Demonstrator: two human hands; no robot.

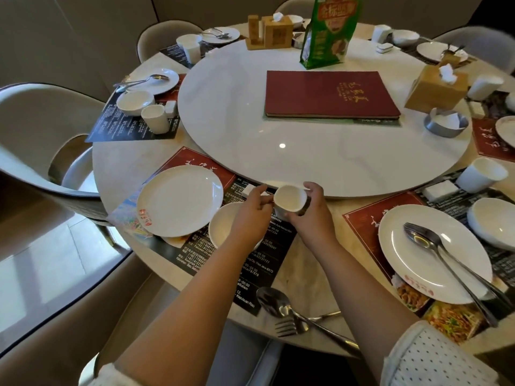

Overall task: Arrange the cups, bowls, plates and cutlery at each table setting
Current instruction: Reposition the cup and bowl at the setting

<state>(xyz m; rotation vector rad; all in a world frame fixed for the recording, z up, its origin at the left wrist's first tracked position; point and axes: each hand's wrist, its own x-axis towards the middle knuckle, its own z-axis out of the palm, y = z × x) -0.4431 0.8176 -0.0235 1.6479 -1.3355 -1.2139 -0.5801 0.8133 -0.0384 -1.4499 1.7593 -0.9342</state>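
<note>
Two forearms reach over a spoon point(271, 300) and fork point(289, 324) lying loose at the surface point(312, 252) edge, seemingly awaiting placement. Both hands hold a white cup point(289, 200) tipped toward the camera above the placemat point(259, 260): the right hand point(309, 215) wraps its side, the left hand point(250, 213) pinches its rim (perhaps checking it). A bowl point(223, 227) sits half hidden under the left wrist, beside an empty plate point(179, 200). Placemat print is unreadable.
</note>
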